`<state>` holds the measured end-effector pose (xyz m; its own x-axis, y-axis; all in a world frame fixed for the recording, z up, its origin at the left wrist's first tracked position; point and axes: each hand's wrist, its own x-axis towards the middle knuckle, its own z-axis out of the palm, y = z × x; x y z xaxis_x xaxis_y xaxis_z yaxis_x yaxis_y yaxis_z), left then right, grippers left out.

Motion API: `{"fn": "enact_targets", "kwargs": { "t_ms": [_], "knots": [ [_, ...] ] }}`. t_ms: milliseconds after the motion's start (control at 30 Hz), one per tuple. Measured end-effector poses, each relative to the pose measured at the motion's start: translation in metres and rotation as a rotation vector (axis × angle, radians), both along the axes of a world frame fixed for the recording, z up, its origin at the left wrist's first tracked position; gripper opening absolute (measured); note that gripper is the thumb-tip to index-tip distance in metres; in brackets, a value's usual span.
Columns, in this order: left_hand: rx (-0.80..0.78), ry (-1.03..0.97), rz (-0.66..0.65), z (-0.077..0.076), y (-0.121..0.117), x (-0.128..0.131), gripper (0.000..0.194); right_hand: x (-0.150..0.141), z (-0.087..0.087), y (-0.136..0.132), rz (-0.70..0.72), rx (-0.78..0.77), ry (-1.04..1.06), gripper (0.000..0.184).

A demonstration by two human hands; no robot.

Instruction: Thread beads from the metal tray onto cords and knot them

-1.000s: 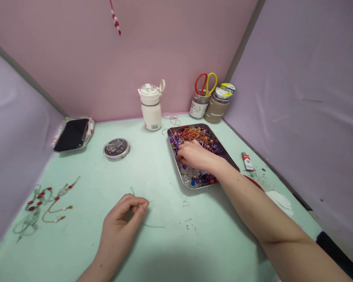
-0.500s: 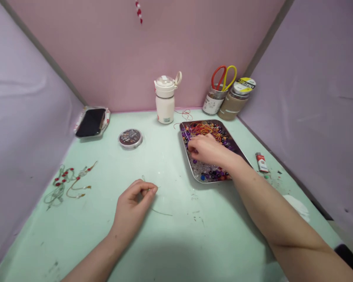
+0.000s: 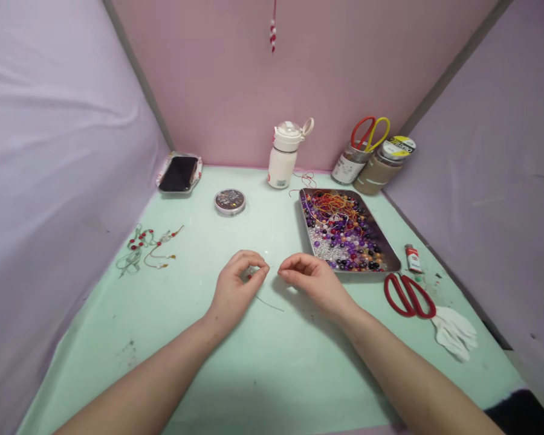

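My left hand (image 3: 245, 278) pinches a thin cord (image 3: 271, 304) between thumb and forefinger, and its loose end trails over the table to the right. A small reddish bead (image 3: 250, 273) shows within the curl of those fingers. Facing it a short gap away, my right hand (image 3: 308, 279) has thumb and fingertips pressed together; whatever they hold is too small to make out. Just beyond the right hand lies a metal tray (image 3: 304, 226) of purple, black, clear and orange beads (image 3: 344, 241), with a tangle of orange and red thread (image 3: 338, 204) at its far end.
Red-handled scissors (image 3: 410, 296), a white glove (image 3: 456, 332) and a lighter (image 3: 413, 258) lie at the right. A white bottle (image 3: 283, 160), jars (image 3: 379, 172), a round tin (image 3: 229, 202) and a phone (image 3: 179, 174) stand farther back. Beaded cords (image 3: 147, 248) lie at the left.
My right hand has left the bead tray and come back close to my left hand, fingertips pinched. The view has shifted, bringing the red scissors into sight.
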<state>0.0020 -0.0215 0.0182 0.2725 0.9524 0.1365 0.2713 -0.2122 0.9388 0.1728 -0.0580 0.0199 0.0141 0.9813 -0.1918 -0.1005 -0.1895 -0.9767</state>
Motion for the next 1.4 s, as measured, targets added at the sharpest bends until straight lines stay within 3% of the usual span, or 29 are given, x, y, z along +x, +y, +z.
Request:
{"fn": "enact_targets", "kwargs": {
  "t_ms": [133,300,1400],
  "knots": [
    [-0.013,-0.051,-0.017,-0.001,-0.002,0.000,0.008,-0.006,-0.019,0.002,-0.058,-0.062,0.175,0.021],
    [-0.069,-0.061,-0.040,-0.001,-0.003,0.001,0.007,-0.004,-0.024,0.002,-0.078,-0.071,0.269,0.022],
    [-0.100,0.007,-0.034,-0.007,-0.006,0.003,0.011,-0.006,-0.026,-0.001,-0.063,-0.017,0.142,0.020]
  ]
}}
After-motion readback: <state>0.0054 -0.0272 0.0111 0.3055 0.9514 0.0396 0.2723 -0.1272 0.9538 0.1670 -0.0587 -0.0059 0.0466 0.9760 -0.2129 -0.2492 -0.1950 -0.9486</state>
